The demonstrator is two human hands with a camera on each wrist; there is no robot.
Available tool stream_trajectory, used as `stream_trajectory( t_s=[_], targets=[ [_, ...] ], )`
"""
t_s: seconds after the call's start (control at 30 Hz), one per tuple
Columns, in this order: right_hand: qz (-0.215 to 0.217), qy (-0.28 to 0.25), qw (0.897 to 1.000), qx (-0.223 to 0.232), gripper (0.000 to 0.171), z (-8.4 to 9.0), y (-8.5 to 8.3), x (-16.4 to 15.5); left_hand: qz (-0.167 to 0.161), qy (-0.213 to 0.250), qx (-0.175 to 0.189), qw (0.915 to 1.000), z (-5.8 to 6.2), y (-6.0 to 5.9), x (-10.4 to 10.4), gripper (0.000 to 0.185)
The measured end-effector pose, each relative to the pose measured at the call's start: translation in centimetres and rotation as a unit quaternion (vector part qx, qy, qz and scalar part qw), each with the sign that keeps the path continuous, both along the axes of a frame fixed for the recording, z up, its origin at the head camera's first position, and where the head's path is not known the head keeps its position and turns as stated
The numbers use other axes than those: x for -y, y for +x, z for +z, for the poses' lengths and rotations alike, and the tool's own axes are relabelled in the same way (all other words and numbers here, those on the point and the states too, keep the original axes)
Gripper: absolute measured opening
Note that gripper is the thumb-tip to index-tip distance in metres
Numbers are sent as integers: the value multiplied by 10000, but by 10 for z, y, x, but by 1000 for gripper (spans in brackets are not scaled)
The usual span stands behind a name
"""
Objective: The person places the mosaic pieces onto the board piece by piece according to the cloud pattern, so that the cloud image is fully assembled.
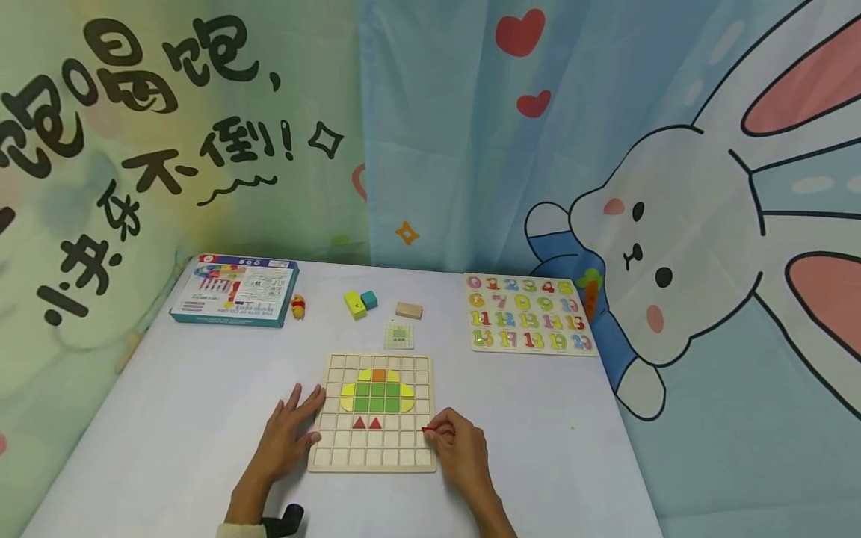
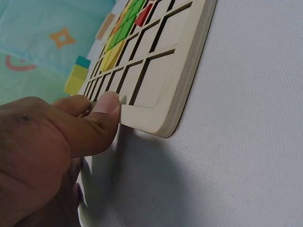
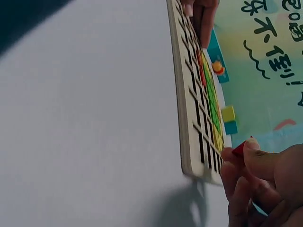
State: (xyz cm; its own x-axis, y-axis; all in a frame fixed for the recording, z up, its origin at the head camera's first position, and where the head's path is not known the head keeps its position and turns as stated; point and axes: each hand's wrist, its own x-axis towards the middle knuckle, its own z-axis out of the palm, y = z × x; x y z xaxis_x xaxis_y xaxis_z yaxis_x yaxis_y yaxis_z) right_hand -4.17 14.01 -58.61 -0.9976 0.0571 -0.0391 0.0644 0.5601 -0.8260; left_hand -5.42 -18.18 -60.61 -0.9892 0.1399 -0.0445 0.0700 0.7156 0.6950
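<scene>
Two hands frame the square pale wooden grid board that lies flat on the white table before us. Our left hand rests against the board's left edge with fingers spread and nearly straight, the thumb pressed on the near left corner, gripping nothing. Our right hand sits just off the board's right edge, its thumb and forefinger pinching a small red flat piece. That piece points toward the board, its long axis running roughly left to right, hovering by the right-hand column of cells; its exact shape we cannot tell.

Inside the board sits a pattern of green squares, yellow curved pieces and one orange square, with two red triangles below, apexes pointing away from us.

Farther back lie a small pattern card, a yellow block touching a teal block, a plain wooden block, a blue-edged box and a coloured number puzzle board.
</scene>
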Motion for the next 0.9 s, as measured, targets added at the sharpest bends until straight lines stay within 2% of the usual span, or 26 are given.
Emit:
stream_trajectory(
  t_s=[0.3,0.47,0.67,0.9],
  targets=[
    [-167,-363,9991,115,13,-3,-5,32,1,-23,155,9999,2,0,0,84],
    [-328,106,9994,-38,17,-7,-5,49,3,-16,165,9999,2,0,0,83],
    [-572,834,9947,-197,25,-11,-5,60,-3,17,22,10000,0,0,-1,83],
    [-457,1066,9931,-160,29,-8,-8,65,14,-18,54,10000,0,0,-1,83]
  ],
)
